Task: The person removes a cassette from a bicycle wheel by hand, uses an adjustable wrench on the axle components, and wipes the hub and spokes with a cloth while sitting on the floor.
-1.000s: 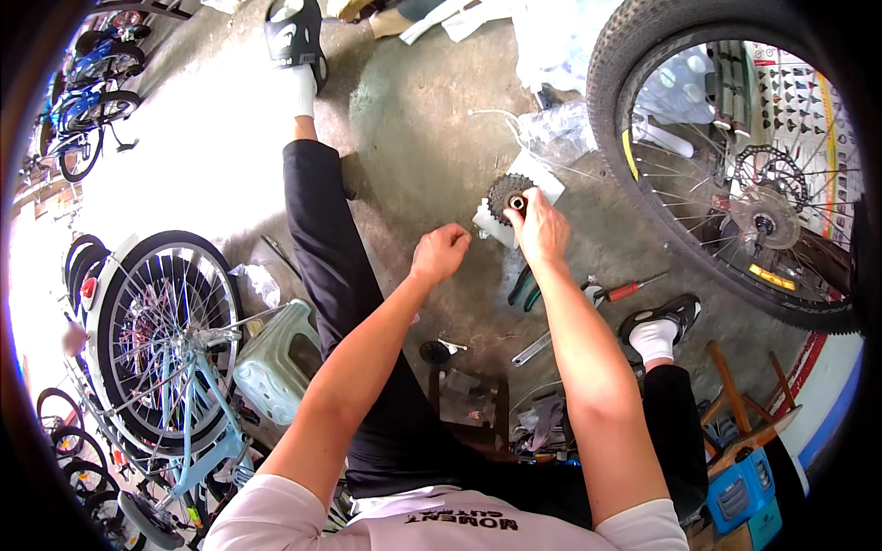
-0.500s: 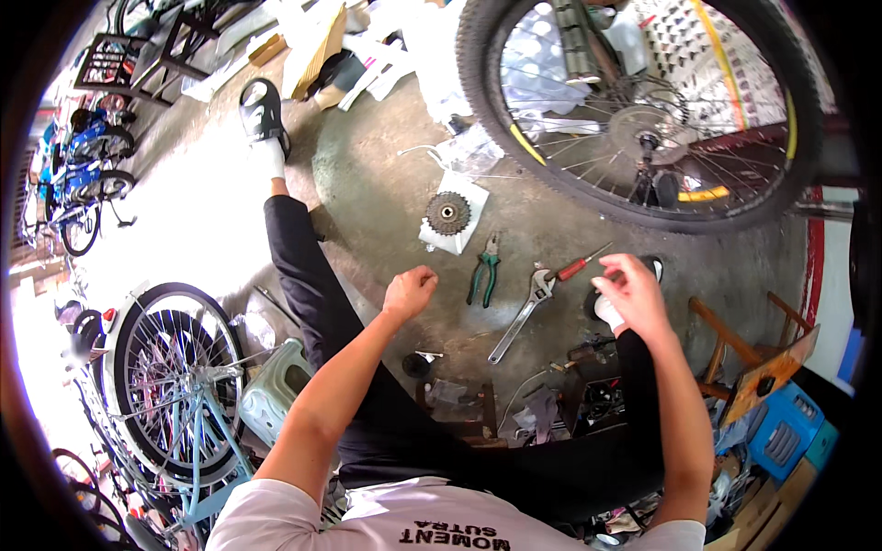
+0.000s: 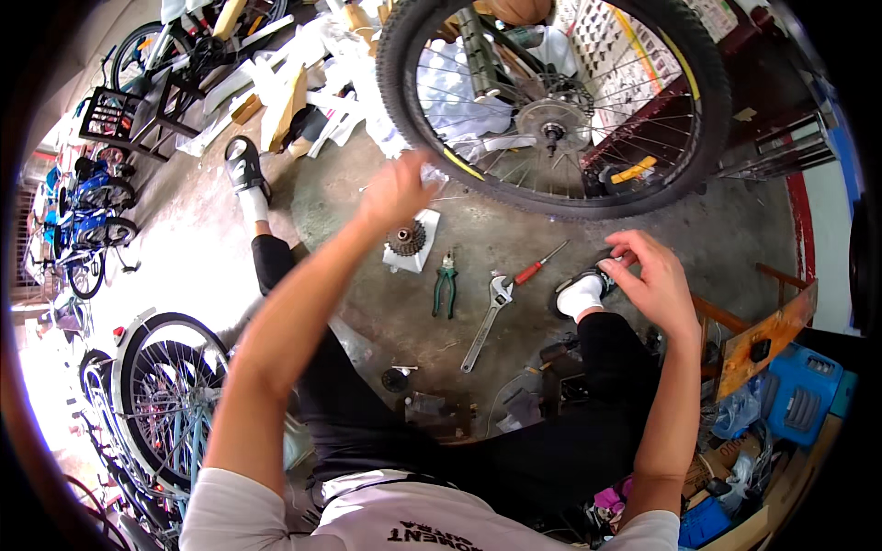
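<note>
My left hand [image 3: 395, 191] is raised near the lower left of a large bicycle wheel [image 3: 551, 204]; its fingers are blurred. A sprocket cassette [image 3: 405, 239] sits on white paper [image 3: 419, 260] just below that hand. My right hand [image 3: 643, 275] is above my right sandaled foot [image 3: 581, 296], fingers loosely bent and apart, holding nothing. On the concrete between my legs lie green-handled pliers [image 3: 446, 289], a steel adjustable wrench [image 3: 484, 332] and a red-handled screwdriver [image 3: 528, 273]. A small dark round part [image 3: 394, 380] lies nearer to me.
Bicycles [image 3: 87, 234] line the left, with a white-fendered one [image 3: 165, 395] nearer. A dark chair [image 3: 124, 124] and scattered cardboard and plastic [image 3: 276, 101] are at the back. A wooden stool [image 3: 749, 354] and blue case [image 3: 795, 395] stand at the right.
The cassette, earlier in my right hand, now lies on the paper. My right hand has moved right; my left hand has risen toward the wheel. The view has shifted.
</note>
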`<state>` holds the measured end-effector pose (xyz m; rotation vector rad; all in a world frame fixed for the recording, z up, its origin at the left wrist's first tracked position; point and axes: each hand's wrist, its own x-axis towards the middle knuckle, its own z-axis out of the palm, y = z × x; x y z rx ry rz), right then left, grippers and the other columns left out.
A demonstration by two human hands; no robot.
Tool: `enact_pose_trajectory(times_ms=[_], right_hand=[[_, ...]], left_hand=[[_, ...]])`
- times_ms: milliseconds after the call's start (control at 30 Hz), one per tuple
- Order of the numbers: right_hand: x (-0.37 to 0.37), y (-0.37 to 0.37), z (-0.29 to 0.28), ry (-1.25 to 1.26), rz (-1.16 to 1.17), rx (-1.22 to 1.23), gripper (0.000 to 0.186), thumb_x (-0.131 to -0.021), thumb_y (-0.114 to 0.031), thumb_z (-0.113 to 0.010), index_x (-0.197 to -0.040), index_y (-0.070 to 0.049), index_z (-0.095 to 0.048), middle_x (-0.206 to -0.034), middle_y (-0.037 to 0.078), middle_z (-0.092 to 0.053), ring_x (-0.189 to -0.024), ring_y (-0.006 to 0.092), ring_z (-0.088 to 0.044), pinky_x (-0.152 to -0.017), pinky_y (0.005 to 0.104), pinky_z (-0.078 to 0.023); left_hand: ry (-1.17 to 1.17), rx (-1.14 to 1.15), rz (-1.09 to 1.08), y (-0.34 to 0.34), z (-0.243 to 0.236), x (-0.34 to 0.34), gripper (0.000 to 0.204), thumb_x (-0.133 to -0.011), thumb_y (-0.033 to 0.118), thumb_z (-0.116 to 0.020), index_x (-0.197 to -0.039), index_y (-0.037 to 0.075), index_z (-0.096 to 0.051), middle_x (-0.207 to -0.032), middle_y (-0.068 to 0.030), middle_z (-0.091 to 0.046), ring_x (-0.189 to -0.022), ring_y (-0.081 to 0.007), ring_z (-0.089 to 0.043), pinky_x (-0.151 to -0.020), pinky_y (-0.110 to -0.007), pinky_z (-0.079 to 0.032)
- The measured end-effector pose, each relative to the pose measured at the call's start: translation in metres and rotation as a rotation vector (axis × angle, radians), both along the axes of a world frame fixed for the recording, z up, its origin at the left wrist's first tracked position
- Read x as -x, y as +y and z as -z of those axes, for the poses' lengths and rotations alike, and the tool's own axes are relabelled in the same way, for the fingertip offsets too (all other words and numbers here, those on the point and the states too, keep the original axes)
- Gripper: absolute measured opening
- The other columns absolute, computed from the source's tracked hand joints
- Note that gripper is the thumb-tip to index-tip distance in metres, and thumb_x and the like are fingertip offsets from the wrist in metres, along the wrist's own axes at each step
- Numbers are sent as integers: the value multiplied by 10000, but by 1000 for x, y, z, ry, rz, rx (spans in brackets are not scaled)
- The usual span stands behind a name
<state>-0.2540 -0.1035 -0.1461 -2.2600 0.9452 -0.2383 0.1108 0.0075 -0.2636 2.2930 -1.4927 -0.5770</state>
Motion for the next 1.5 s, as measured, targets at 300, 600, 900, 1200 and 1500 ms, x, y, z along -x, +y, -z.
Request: enact_pose_trajectory(times_ms=[300,600,900,1200,1500], right_hand=[[10,-12,-1,15,10,16,321,-861,-269,-719,-1081,-50,-638,-902,102,-665,-775,249,-643,-706,370,-506],[25,-16,-10,88,95,21,270,-853,-162,-715,-1076,-28,-643,-904,105,-662,-800,232,-644,-743,344,-500],[12,-44,-37,-481,466,785,294,-913,-196,-693,-1149,-30,-639,-1171,117,-629,-1117,295,-581,-985,400,-436],[-3,-63,-30,-508,438,786,600,-975,-527,-535,-1365,-71,-536,-1320,142,-563,-1231,332,-511,-1075,438,-343],[-23,-57,-29,-520,401,897,564,-965,-511,-566,-1324,-76,-562,-1263,125,-592,-1178,318,-544,-1027,435,-376]], left_hand=[[-677,1079,63,-189,-216,-44,503,-900,320,-643,-1267,-14,-558,-1197,-259,-596,-1133,-430,-567,-967,-477,-456],[-290,1014,234,-167,-189,6,451,-902,330,-656,-1258,69,-565,-1099,-214,-642,-1077,-394,-596,-906,-475,-468],[-424,957,123,-82,-165,0,570,-912,383,-660,-1346,43,-515,-1238,-191,-566,-1164,-365,-517,-1010,-451,-395],[-403,1010,169,-30,-145,-15,578,-940,363,-619,-1364,11,-446,-1284,-204,-523,-1184,-367,-488,-1043,-452,-359],[-462,1073,62,-15,-127,-26,592,-947,400,-582,-1379,23,-436,-1269,-212,-511,-1157,-375,-489,-991,-458,-368]])
